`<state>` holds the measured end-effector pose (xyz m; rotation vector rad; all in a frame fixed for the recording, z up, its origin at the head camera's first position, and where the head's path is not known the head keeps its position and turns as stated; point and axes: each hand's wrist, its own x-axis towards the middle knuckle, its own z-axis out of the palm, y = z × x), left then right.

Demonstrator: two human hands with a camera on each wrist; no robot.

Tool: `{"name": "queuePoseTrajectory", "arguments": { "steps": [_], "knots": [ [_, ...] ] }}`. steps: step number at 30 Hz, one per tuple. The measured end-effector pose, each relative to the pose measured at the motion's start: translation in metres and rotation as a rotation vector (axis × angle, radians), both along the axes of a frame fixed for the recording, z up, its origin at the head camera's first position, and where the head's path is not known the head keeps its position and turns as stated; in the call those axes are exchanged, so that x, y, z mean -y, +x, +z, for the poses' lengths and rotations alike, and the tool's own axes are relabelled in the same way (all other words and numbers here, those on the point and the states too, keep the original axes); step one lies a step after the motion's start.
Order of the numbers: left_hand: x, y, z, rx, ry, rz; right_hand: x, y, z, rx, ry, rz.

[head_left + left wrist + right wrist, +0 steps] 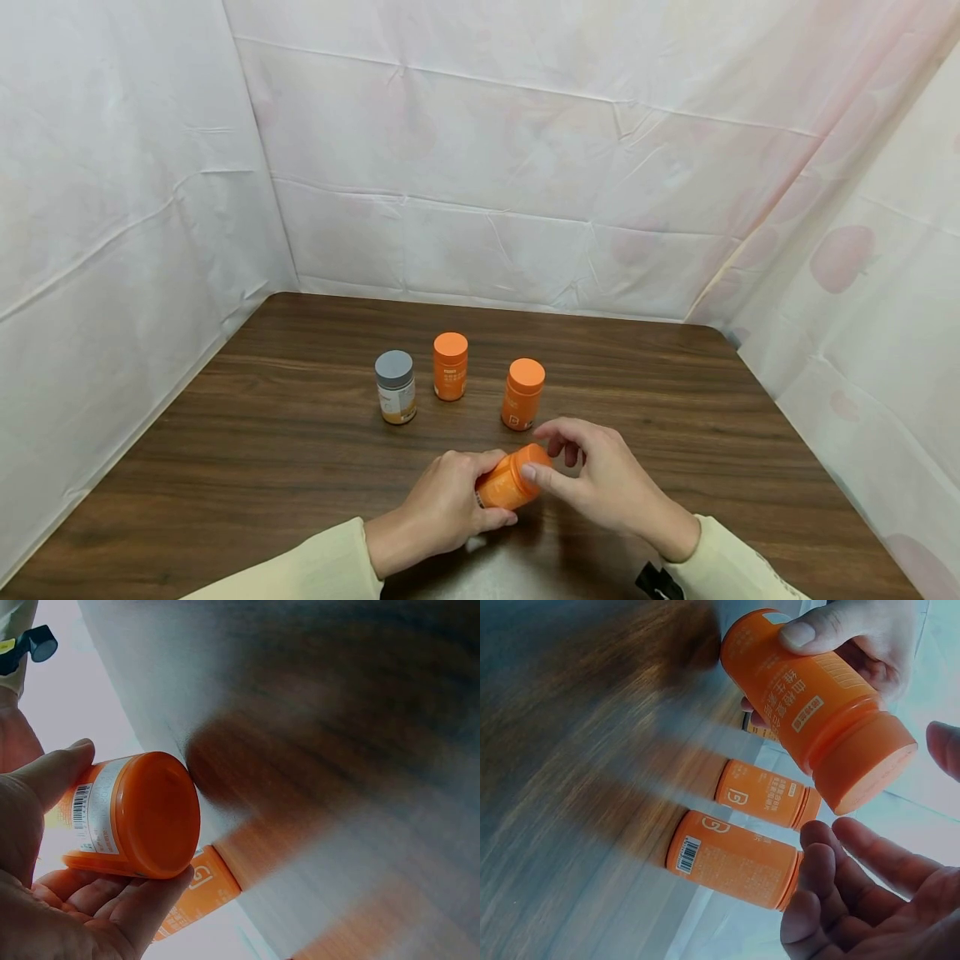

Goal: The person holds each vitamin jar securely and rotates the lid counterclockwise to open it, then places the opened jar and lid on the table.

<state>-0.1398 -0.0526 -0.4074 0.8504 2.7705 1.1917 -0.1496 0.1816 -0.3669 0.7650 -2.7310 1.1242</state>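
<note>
- Nearest the camera, two pale yellow sleeves (pixel 300 571) come in from the bottom edge; a black device (pixel 660 581) sits at the right wrist.
- The left hand (pixel 450 500) grips the held bottle (pixel 504 483) by its body, thumb on one side and fingers on the other.
- That orange bottle is tilted over the near part of the tabletop (pixel 300 467), between the two hands. Its orange cap (pixel 534 458) points toward the right hand; its round base faces the left wrist camera, beside a pale label with a barcode (pixel 81 806).
- The right hand (pixel 607 479) is partly open, thumb and loosely curved fingers spread around the cap. The right wrist view shows the thumb apart from it; whether a fingertip touches it, I cannot tell.
- Just beyond the cap, the right-hand orange bottle (pixel 522 404) stands upright.
- Farther back and to its left stands the rear orange bottle (pixel 450 375), also upright.
- Left of that is a grey-capped bottle (pixel 397 400), upright, with a pale label.
- Pale, creased cloth (pixel 480 150) hangs behind the tabletop and along both sides.
</note>
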Motion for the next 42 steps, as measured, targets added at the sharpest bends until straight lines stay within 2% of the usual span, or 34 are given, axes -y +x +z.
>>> {"name": "queuePoseTrajectory", "arguments": {
  "steps": [9, 23, 28, 42],
  "knots": [
    [-0.0005, 0.0000, -0.0005, 0.005, -0.005, -0.005, 0.0014, -0.0008, 0.0000, 0.048, 0.018, 0.012],
    [-0.0008, -0.0005, 0.0004, 0.005, -0.010, -0.007, 0.0014, -0.0013, 0.0012, 0.034, 0.017, 0.055],
    [-0.0006, -0.0002, 0.0004, -0.004, -0.014, -0.006, -0.0003, -0.0016, 0.0010, 0.012, 0.023, 0.073],
    [-0.0004, -0.0002, 0.0003, -0.011, -0.015, -0.010, -0.0037, -0.0005, 0.0010, -0.121, 0.015, 0.165]
  ]
}}
